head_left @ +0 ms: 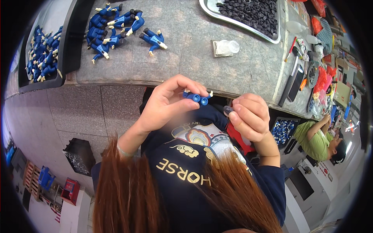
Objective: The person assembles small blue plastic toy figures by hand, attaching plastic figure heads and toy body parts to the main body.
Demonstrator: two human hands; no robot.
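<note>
My left hand point(165, 101) pinches a small blue toy figure point(197, 97) by its legs, the round leg ends turned toward me and a cream hand showing at its far side. Just to its right, my right hand point(248, 116) is closed around a small dark round piece point(227, 110) held at the fingertips, a short way from the figure. Both hands hover over my lap, in front of the grey worktable point(194, 46).
Several finished blue figures point(112, 27) lie on the table at upper left, and more fill a black tray point(42, 54). A metal tray of dark round pieces point(252, 15) sits at upper right, a clear small jar point(227, 47) beside it. Another person point(318, 139) works at right.
</note>
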